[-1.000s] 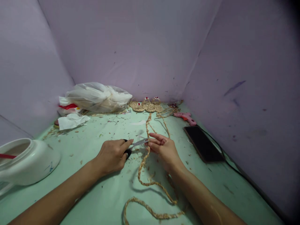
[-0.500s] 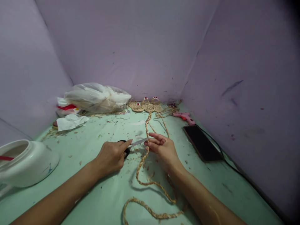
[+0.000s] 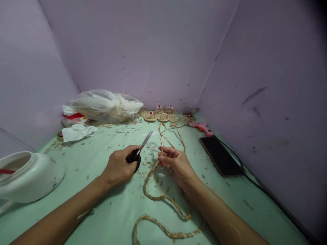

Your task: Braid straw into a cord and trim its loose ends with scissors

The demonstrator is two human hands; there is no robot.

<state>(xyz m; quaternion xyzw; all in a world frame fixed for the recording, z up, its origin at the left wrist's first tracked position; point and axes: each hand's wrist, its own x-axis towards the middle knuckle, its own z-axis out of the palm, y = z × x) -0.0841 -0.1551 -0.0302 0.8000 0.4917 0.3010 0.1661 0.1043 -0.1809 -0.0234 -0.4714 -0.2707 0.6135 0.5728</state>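
My left hand (image 3: 122, 166) is closed around the black handles of a pair of scissors (image 3: 145, 140), whose blades point up and away, apart from the cord. A long braided straw-coloured cord (image 3: 155, 198) winds over the green table (image 3: 102, 217). My right hand (image 3: 176, 163) pinches this cord between thumb and fingers, right of the scissors. From the pinch the cord runs away to a small loop and curves back toward the near edge. Part of it is hidden under my right wrist.
At the back lie woven round pieces (image 3: 163, 117) with red beads and a clear plastic bag (image 3: 102, 105). To the right are a pink glue gun (image 3: 201, 128) and a dark phone (image 3: 221, 156) with a cable. A white pot (image 3: 38, 177) stands left. Scraps litter the table.
The scissors have swung away from the cord, their blades turning from sideways to upward. My right hand still pinches the cord, and the cord's near curve has shifted slightly left.
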